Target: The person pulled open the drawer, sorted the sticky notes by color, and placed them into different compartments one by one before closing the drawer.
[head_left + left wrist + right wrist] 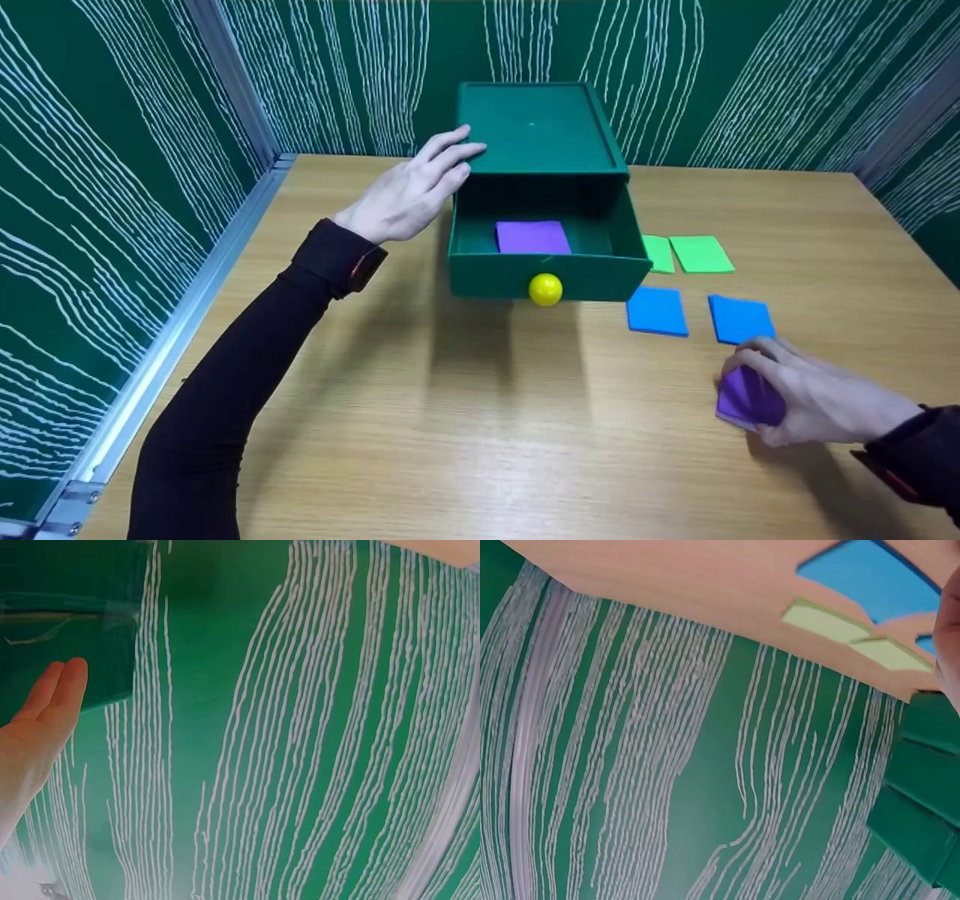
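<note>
A green box (536, 127) stands at the back of the table, its drawer (495, 277) pulled out toward me. The drawer has a round yellow knob (545, 289) on its front, and a purple square (533, 237) lies inside. My left hand (409, 187) rests its fairly straight fingers on the box's left top edge. At the right, my right hand (817, 390) pinches another purple square (750, 397), tilted above or at the table; whether it touches the wood I cannot tell. The right wrist view shows only a sliver of that hand.
Two blue squares, one on the left (657, 310) and one on the right (741, 319), lie right of the drawer. Behind them are two light green squares, one (703, 254) in full view, the other (660, 253) partly hidden by the drawer. Green walls with white lines surround the wooden table (360, 450).
</note>
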`<state>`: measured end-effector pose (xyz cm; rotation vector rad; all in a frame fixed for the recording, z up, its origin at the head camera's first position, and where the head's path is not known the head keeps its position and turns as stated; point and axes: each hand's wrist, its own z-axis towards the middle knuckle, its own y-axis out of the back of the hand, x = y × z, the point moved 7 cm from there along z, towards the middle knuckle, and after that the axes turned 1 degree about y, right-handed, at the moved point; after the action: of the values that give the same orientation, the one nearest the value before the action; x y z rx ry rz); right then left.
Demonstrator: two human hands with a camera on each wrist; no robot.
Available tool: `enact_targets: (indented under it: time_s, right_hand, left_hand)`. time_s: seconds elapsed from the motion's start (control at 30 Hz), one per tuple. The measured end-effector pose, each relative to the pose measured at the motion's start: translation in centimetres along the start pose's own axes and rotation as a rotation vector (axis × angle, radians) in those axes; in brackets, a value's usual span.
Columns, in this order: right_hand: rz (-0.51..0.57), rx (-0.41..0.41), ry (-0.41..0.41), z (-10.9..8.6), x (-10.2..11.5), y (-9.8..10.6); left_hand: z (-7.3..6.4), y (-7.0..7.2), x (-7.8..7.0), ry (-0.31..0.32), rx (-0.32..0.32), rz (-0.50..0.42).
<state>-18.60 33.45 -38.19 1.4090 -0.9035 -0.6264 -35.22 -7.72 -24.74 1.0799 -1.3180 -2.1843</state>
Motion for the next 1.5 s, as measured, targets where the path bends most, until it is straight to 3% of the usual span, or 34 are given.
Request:
enact_targets:
  time_s: [0.17,0.33,0.6,0.77,0.9,1.03,1.27,1.5]
  right_hand:
    - [-0.109,-0.140,0.114,0.3,1.8,1.6]
    - [-0.134,-0.172,0.135,0.9,3.1,4.2]
    - [-0.197,-0.432,0.397,2.9,6.4,13.7]
    - [-0.200,-0.506,0.544,5.4,9.0,19.0]
    - [-0.198,-0.510,0.571,7.9,11.2,21.8]
    - [-0.163,-0.460,0.521,10.9,13.2,22.9]
    - [-0.082,-0.333,0.447,15.3,16.0,22.8]
    - [-0.058,-0.275,0.466,18.3,17.0,21.3]
  left_hand:
    - [-0.1,0.2,0.0,-0.010,-0.012,0.005]
    - [-0.1,0.1,-0.1,-0.015,-0.014,0.006]
    - [-0.1,0.3,-0.1,-0.004,-0.018,0.008]
    - [-0.2,0.3,0.0,0.003,-0.024,0.010]
    - [0.0,0.1,-0.2,-0.001,-0.028,0.008]
    - [0.2,-0.1,-0.4,-0.004,-0.025,0.000]
    - [0.3,0.0,-0.4,-0.016,-0.027,0.025]
    - [0.3,0.0,-0.2,-0.011,-0.032,0.033]
